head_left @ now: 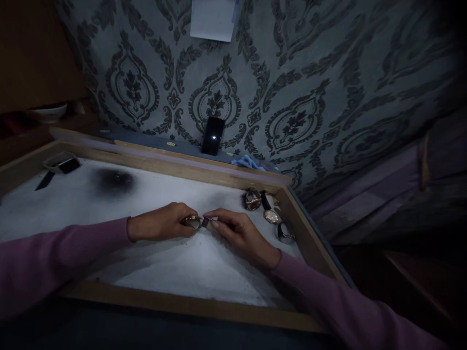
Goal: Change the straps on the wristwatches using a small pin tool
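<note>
My left hand (162,222) is closed around a wristwatch (191,221) with a shiny round case, above the white surface of a wood-rimmed tray (175,301). From the other side, my right hand (242,236) pinches a short, dark, flat piece (205,222) that looks like a strap end. That piece meets the watch's edge between the two hands; whether it is attached cannot be made out in the dim light. Fingers hide part of the watch.
Several watches lie at the tray's right side, among them a gold-faced watch (271,216) and a dark watch (285,233). A phone (213,136) leans against the patterned wall beside a blue cloth (248,162). A small clear container (60,163) holds dark items at far left.
</note>
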The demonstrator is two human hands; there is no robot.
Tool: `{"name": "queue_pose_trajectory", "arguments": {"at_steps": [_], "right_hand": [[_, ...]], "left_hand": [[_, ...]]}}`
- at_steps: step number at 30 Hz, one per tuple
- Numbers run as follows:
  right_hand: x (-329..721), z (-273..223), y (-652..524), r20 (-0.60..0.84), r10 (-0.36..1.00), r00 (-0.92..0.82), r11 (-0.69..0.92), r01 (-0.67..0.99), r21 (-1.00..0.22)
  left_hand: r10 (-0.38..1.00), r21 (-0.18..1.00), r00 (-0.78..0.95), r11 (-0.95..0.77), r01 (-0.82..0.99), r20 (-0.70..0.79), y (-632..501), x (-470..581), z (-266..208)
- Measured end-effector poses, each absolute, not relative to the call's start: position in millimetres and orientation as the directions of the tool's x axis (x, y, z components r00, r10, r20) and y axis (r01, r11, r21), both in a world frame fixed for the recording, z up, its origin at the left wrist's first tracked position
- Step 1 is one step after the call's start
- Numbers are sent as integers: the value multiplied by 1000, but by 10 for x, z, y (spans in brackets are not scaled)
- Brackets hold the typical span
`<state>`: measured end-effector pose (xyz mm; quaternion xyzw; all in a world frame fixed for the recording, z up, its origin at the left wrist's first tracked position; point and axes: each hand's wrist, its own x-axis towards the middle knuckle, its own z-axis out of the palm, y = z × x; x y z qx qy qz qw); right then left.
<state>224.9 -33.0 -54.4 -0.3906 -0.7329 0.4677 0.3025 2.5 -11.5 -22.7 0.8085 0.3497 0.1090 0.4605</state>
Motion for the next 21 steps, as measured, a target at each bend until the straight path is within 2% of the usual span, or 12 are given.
{"name": "queue_pose_trajectory", "arguments": {"at_steps": [10, 21], "right_hand": [[2249, -478, -348, 246, 799, -549, 517, 417, -747], [2242, -447, -362, 283, 773, -568, 562, 405, -721]], "left_hand": [[668, 825, 728, -320, 466, -153, -116, 28, -209], [668, 827, 729, -319, 463, -151, -112, 23, -224]]}}
